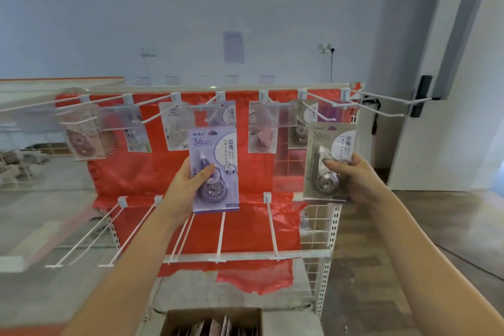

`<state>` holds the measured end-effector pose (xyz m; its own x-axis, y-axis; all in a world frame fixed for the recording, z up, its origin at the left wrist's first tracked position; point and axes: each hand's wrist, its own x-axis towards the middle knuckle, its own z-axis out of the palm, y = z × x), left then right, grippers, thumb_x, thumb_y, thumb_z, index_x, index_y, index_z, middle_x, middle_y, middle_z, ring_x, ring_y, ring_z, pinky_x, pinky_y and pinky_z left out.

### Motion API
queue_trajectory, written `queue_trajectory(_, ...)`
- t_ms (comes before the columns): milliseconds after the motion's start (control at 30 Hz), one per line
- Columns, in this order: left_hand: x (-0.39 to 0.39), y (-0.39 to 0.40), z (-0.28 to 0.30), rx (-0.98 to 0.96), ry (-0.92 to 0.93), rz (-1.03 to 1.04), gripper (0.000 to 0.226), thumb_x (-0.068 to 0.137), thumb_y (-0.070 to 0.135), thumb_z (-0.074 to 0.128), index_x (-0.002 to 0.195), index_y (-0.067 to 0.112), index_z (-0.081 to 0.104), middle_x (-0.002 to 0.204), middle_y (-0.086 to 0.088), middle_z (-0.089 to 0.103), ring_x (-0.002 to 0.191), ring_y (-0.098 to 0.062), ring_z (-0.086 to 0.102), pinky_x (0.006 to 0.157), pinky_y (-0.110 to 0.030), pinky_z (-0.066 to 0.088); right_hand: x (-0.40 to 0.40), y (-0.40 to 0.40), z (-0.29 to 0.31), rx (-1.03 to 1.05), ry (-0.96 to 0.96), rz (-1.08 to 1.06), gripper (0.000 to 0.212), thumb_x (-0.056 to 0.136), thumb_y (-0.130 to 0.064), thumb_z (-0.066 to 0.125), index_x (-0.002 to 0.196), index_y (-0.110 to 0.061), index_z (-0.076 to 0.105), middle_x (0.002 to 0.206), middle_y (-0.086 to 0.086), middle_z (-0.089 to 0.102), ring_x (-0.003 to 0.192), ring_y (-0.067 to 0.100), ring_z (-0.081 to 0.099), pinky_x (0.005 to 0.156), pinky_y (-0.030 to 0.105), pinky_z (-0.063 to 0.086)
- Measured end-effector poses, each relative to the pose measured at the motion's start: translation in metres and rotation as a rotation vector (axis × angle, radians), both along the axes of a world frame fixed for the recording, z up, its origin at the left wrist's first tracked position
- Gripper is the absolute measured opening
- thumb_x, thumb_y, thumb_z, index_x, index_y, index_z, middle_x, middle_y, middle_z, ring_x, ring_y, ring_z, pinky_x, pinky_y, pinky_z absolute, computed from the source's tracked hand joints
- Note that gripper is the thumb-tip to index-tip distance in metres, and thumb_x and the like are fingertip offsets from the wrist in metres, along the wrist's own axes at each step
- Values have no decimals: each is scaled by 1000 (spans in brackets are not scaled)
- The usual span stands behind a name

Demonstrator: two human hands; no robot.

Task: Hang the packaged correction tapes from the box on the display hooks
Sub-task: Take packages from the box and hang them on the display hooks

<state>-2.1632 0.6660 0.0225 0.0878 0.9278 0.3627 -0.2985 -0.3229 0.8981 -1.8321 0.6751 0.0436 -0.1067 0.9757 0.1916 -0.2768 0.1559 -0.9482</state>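
Note:
My left hand (188,185) grips a purple packaged correction tape (218,150) by its lower left side, upright in front of the red backing, just below the top-row hooks (207,102). My right hand (354,174) grips a grey packaged correction tape (324,144), held up below a right-hand hook (321,114). Several packs (83,131) hang from the top-row hooks. The cardboard box (174,319) sits open at the bottom centre with several packs standing inside.
A lower row of bare white hooks (221,234) juts toward me at waist height. A long hook (392,98) sticks out at the upper right. A wire grid panel (316,226) and a perforated upright (331,248) form the rack's right side; a door (450,63) stands beyond.

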Motion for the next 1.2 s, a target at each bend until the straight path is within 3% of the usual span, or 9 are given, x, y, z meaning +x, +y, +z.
queue_trajectory(200,-5,5,12,-3,-4,-6,81,43,51,91,113,25,59,106,1,72,94,-17,69,72,-27,57,0,10,5,25,29,-10,55,59,-13,77,111,-12,59,99,10,72,88,26,70,68,36,57)
queue_trajectory(400,-10,11,18,17,17,0,80,44,51,90,113,26,58,105,3,72,93,-14,69,72,-26,57,-2,16,8,62,44,-17,55,54,-15,77,106,-12,60,91,5,73,80,21,71,63,31,57)
queue_trajectory(567,-9,15,21,6,3,-2,77,46,49,89,113,26,58,105,3,72,95,-14,69,75,-26,57,6,20,3,55,64,-62,26,79,0,63,99,-16,64,89,5,73,79,21,71,70,36,59)
queue_trajectory(767,-9,20,22,-28,-35,-21,79,45,44,90,114,24,57,104,1,73,93,-15,70,72,-26,57,7,23,3,36,36,-39,25,84,4,58,98,-15,62,84,2,74,74,17,72,61,29,58)
queue_trajectory(833,-8,22,21,-33,-33,-21,77,46,42,89,114,23,57,102,1,73,92,-14,70,70,-25,57,5,23,4,40,43,-26,28,77,1,64,99,-15,61,84,1,74,73,16,72,60,28,58)
queue_trajectory(933,-7,28,19,-32,-10,-4,49,69,25,74,114,23,56,98,4,74,88,-12,70,70,-24,57,3,25,5,34,39,-11,50,52,-13,76,99,-16,61,81,1,74,70,15,71,57,27,56)
queue_trajectory(1000,-8,33,18,-44,16,19,30,86,11,59,113,22,55,98,3,73,89,-13,70,72,-25,57,3,27,4,30,43,-16,48,55,-12,76,101,-15,60,80,1,74,69,15,71,56,27,56)
queue_trajectory(1100,-11,41,16,-55,71,33,27,90,10,55,113,23,56,105,-1,70,94,-16,68,83,-30,56,3,30,3,6,43,-32,46,65,-8,72,108,-12,58,82,2,74,71,16,72,56,27,56)
queue_trajectory(1200,-13,50,14,-72,58,27,30,87,13,57,116,22,55,105,-2,70,92,-16,69,80,-29,57,2,36,4,-13,-1,-40,85,35,-24,94,111,-11,58,88,4,74,76,19,72,58,29,57)
